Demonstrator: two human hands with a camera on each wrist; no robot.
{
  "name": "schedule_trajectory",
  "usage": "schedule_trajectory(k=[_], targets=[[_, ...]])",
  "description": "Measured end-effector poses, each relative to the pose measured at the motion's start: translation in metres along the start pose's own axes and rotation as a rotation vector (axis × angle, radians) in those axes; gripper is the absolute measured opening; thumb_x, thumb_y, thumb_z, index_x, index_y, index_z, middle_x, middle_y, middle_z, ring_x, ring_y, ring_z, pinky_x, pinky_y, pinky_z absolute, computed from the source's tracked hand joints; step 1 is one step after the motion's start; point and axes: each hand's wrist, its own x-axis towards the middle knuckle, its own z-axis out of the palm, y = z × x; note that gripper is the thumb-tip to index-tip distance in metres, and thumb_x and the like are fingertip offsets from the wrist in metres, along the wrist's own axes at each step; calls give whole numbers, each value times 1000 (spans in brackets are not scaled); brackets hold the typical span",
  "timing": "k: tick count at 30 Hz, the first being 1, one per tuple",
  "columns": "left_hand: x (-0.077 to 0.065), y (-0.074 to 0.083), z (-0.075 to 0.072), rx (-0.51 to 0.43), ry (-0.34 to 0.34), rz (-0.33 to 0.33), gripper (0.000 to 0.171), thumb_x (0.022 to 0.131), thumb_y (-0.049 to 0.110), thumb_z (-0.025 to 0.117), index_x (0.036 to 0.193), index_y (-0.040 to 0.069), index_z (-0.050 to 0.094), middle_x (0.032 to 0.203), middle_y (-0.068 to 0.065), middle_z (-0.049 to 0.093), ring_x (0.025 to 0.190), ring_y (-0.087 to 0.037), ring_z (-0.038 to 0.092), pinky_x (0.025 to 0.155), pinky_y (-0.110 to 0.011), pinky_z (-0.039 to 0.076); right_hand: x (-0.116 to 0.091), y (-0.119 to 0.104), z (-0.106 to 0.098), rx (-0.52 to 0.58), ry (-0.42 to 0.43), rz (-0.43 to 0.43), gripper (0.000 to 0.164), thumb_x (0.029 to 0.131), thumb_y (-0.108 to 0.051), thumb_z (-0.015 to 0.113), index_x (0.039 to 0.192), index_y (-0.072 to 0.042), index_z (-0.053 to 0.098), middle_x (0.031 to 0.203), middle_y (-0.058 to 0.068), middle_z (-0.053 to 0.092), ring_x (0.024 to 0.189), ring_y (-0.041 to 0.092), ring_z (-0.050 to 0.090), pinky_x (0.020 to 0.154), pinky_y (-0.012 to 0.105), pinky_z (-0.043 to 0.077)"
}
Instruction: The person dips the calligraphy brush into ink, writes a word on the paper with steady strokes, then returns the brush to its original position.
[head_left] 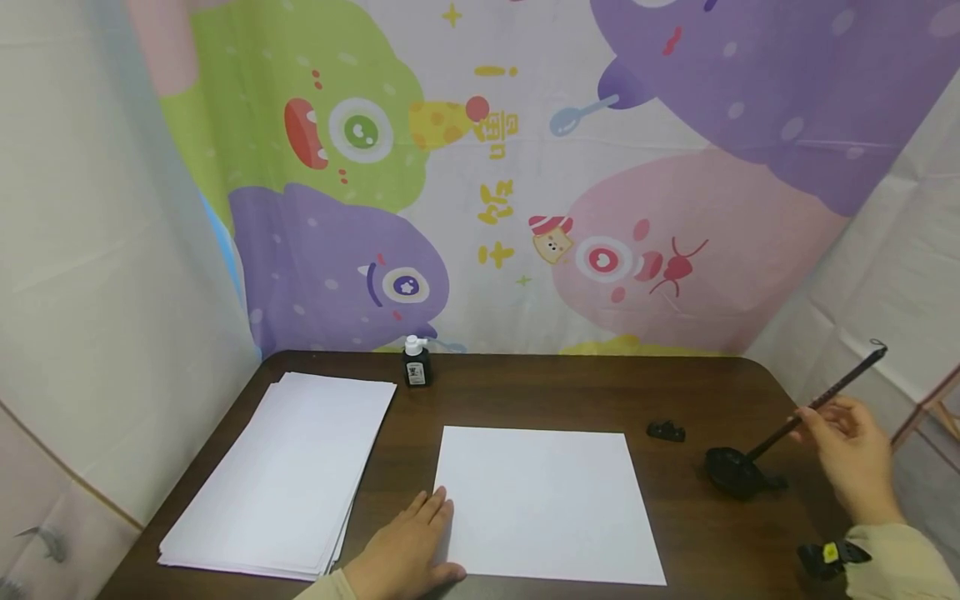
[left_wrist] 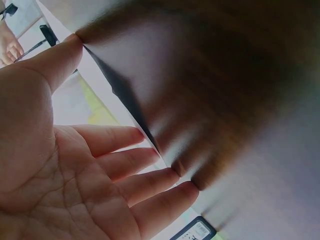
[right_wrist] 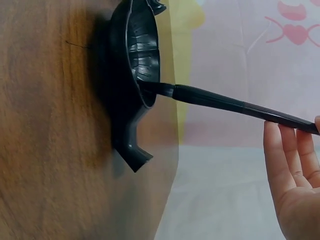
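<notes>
Between thumb and fingers, my right hand pinches a dark writing brush partway along its handle. The brush slants down to the left, and its tip dips inside a black ink dish with a stubby spout-like handle. Ink in the dish cannot be made out. My left hand lies flat with straight fingers at the left edge of a white sheet of paper. In the left wrist view its fingertips touch down on the surface.
A stack of white paper lies on the left of the brown table. At the back stands a black ink bottle with a white cap. A small black brush rest sits left of and behind the dish. A cartoon-print cloth hangs behind.
</notes>
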Motion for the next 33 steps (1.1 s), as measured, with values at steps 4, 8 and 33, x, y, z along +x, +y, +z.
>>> schedule_trajectory(k=[4,8,33], targets=[[0,0,0,-4,0,-1,86,82,55,70,142,-2,47,152,-20,42,138,-44,41,106,-58,42,-10,-36,22,49,-24,-16,24,86,10,65,104,-6,61,87,-3,70,72,4,72,58,20,58],[-1,0,0,-7,3,1,86,82,55,70,142,-2,47,152,-20,41,138,-44,41,107,-58,41,-24,-80,50,55,1,-4,18,87,10,65,98,-5,62,82,-3,70,69,3,71,57,18,57],[0,0,1,3,16,6,86,81,55,70,141,-2,47,152,-20,42,137,-44,42,106,-57,42,-29,-135,107,298,51,15,23,86,18,59,102,1,57,83,7,68,72,14,70,57,27,60]])
